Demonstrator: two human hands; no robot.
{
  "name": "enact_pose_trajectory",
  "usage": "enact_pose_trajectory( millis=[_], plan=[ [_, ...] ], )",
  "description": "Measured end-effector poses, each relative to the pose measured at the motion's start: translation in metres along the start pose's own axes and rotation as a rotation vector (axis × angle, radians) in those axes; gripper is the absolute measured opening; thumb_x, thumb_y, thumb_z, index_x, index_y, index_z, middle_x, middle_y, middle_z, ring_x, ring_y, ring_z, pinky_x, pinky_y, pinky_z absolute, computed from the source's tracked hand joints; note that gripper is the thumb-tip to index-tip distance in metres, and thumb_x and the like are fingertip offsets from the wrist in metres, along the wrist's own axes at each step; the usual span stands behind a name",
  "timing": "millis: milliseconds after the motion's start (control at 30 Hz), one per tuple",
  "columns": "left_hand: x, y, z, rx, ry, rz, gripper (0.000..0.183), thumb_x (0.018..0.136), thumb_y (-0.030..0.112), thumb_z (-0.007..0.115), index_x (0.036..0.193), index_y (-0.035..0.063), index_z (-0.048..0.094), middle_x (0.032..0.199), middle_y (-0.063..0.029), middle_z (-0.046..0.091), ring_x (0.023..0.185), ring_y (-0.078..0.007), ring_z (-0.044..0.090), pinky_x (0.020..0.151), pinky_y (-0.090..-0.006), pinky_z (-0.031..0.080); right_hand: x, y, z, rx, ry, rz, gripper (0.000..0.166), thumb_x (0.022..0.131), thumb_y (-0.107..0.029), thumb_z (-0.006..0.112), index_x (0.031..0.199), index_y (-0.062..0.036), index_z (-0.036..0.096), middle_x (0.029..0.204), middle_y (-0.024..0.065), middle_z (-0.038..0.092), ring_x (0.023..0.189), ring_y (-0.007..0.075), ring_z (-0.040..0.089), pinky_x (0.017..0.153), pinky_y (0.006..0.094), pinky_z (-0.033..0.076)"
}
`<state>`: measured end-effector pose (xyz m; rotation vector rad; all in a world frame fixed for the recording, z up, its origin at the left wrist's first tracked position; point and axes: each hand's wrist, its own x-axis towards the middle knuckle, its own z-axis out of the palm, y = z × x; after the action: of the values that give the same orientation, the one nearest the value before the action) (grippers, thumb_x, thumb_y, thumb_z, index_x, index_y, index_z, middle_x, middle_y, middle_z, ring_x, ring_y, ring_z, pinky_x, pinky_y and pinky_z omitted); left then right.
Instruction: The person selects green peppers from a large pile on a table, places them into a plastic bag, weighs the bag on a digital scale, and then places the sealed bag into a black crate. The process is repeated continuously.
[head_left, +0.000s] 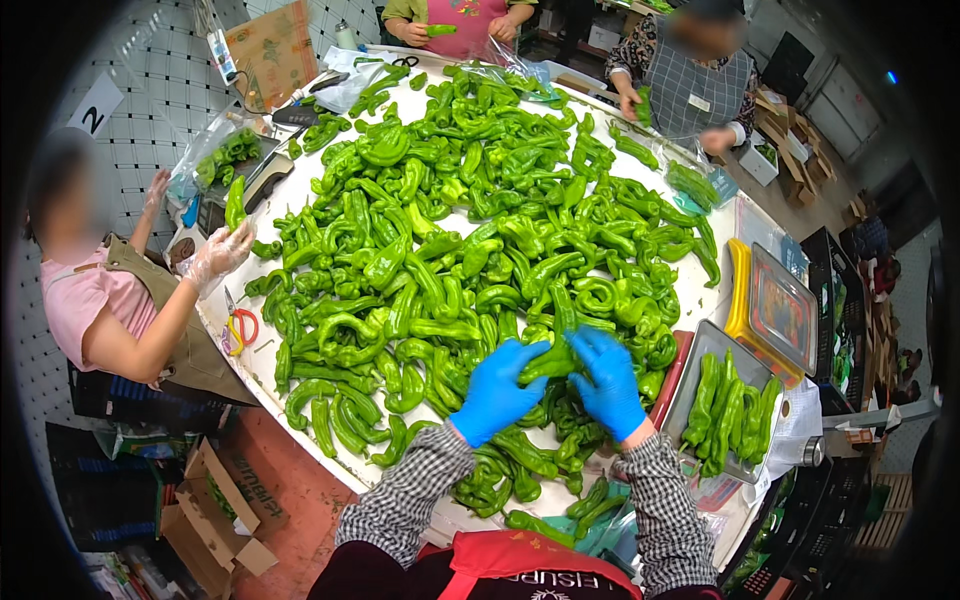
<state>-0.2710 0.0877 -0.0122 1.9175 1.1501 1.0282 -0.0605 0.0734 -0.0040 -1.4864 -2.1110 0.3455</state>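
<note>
A large heap of long green peppers (420, 277) covers the white table (694, 296) before me. My left hand (499, 394), in a blue glove, holds a green pepper (551, 363) between thumb and fingers at the near side of the heap. My right hand (609, 384), also gloved in blue, grips the right end of that same pepper, its fingertips partly hidden against it. To the right of my right hand, several straighter peppers (724, 412) lie side by side on a grey metal tray (694, 375).
A yellow-framed container (740, 300) stands beyond the tray. Scissors (240, 330) lie at the left table edge. Bagged peppers (691, 184) lie at the far right. Co-workers stand around: a gloved hand (221, 251) at left holds a pepper. An open cardboard box (202, 525) sits on the floor.
</note>
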Motion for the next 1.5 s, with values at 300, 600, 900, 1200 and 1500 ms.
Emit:
enact_pose_trajectory(
  millis=[300,600,900,1200,1500],
  plan=[
    [-0.062,-0.012,-0.013,-0.959,0.100,-0.622,0.050,0.092,0.014,0.067,0.137,-0.0003,0.050,0.109,-0.0034,0.059,0.096,-0.0112,0.057,0.088,-0.0243,0.048,-0.059,-0.071,0.053,0.596,0.005,0.281,0.033,0.086,-0.006,0.070,0.118,-0.0051,0.065,0.091,0.0125,0.064,0.080,0.0228,0.066,0.071,0.0316,0.052],
    [-0.090,-0.007,-0.030,-1.001,0.057,-0.754,0.039,0.097,0.018,0.061,0.130,-0.0018,0.054,0.100,-0.0069,0.065,0.093,-0.0177,0.063,0.091,-0.0301,0.049,-0.065,-0.094,0.060,0.580,-0.097,0.087,0.025,0.087,-0.011,0.068,0.113,-0.0097,0.068,0.094,0.0137,0.066,0.081,0.0313,0.065,0.069,0.0388,0.052],
    [-0.094,-0.037,-0.043,-1.297,0.333,-0.661,0.048,0.105,0.032,0.045,0.137,-0.0046,0.044,0.098,-0.0098,0.063,0.094,-0.0195,0.062,0.090,-0.0352,0.051,-0.063,-0.077,0.074,0.860,-0.103,0.394,0.023,0.091,-0.009,0.065,0.113,-0.0055,0.070,0.100,0.0123,0.070,0.085,0.0195,0.068,0.075,0.0293,0.053],
    [-0.089,-0.024,-0.038,-1.300,0.270,-0.582,0.053,0.105,0.033,0.044,0.142,-0.0038,0.037,0.108,-0.0139,0.064,0.104,-0.0248,0.064,0.095,-0.0383,0.052,-0.052,-0.108,0.082,1.048,-0.256,0.481,0.033,0.093,-0.017,0.068,0.121,-0.0003,0.064,0.105,0.0110,0.070,0.094,0.0156,0.065,0.082,0.0288,0.051],
    [-0.094,-0.026,-0.035,-1.233,0.250,-0.523,0.054,0.105,0.036,0.043,0.143,-0.0029,0.039,0.116,-0.0154,0.064,0.112,-0.0251,0.061,0.099,-0.0407,0.051,-0.046,-0.110,0.073,0.647,0.004,0.215,0.024,0.086,-0.006,0.070,0.110,-0.0022,0.070,0.094,0.0135,0.068,0.082,0.0262,0.067,0.072,0.0324,0.052]
  ],
)
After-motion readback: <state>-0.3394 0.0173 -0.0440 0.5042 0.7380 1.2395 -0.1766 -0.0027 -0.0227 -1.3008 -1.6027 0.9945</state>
